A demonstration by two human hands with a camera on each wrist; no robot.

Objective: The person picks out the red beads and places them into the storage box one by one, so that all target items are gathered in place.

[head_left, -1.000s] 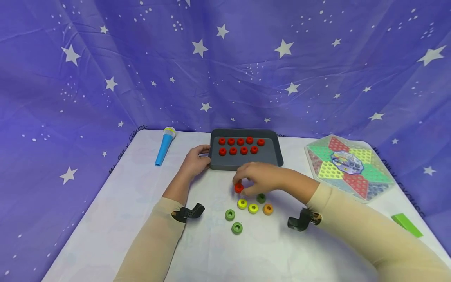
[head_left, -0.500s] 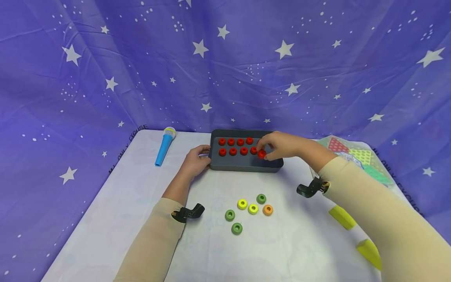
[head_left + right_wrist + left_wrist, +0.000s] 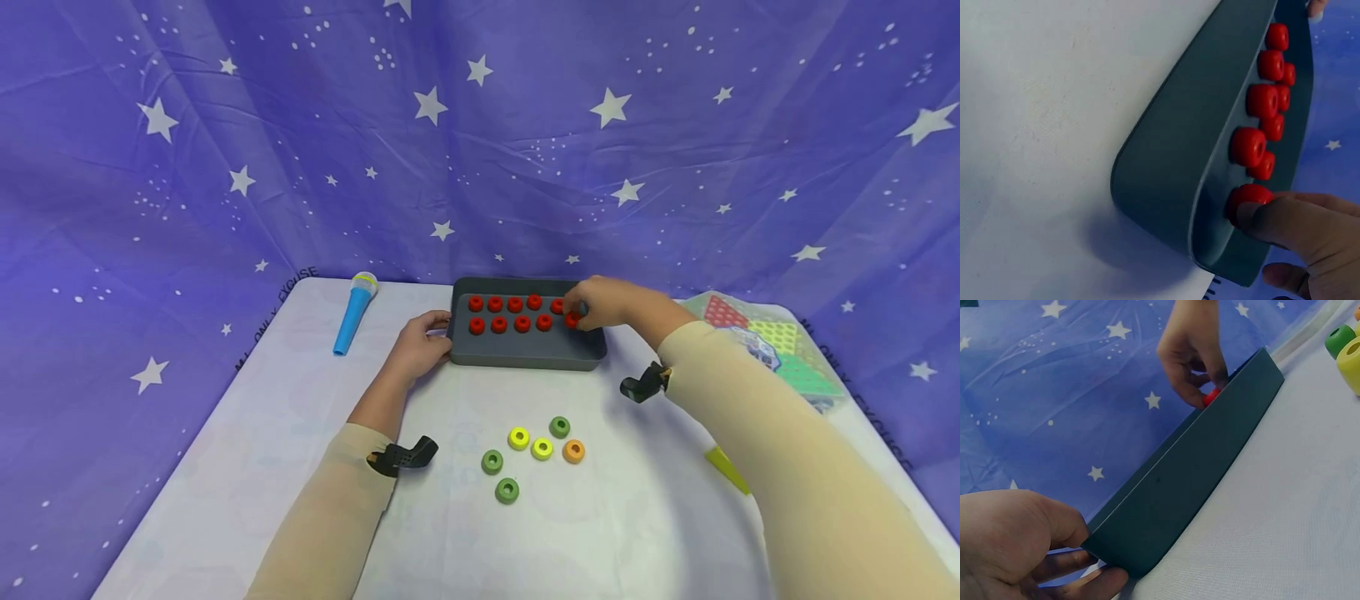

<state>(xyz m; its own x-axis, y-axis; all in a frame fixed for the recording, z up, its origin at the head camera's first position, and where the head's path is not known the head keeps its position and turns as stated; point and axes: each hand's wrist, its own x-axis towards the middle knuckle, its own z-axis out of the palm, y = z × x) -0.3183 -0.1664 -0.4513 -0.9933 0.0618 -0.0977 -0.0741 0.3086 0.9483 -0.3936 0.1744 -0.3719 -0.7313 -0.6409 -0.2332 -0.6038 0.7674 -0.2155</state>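
A dark grey tray (image 3: 525, 362) lies at the far side of the white table, with red beads (image 3: 499, 325) set out in two rows. My left hand (image 3: 417, 343) holds the tray's left end, its fingertips at the corner in the left wrist view. Inside the tray's right end, my right hand (image 3: 602, 302) pinches a red bead (image 3: 1255, 192) between thumb and fingers. That bead is at the right end of the nearer row, low over the tray floor. Part of it is hidden behind the thumb.
In front of the tray lie loose yellow beads (image 3: 519, 438), green beads (image 3: 492, 462) and an orange bead (image 3: 573, 452). A blue toy microphone (image 3: 352, 318) is at left. A Chinese checkers board (image 3: 806, 375) and a yellow block (image 3: 727, 469) are partly behind the right sleeve.
My right hand has carried a red bead from the loose beads up into the tray, then slightly farther right to the nearer row's end. My left hand has stayed at the tray.
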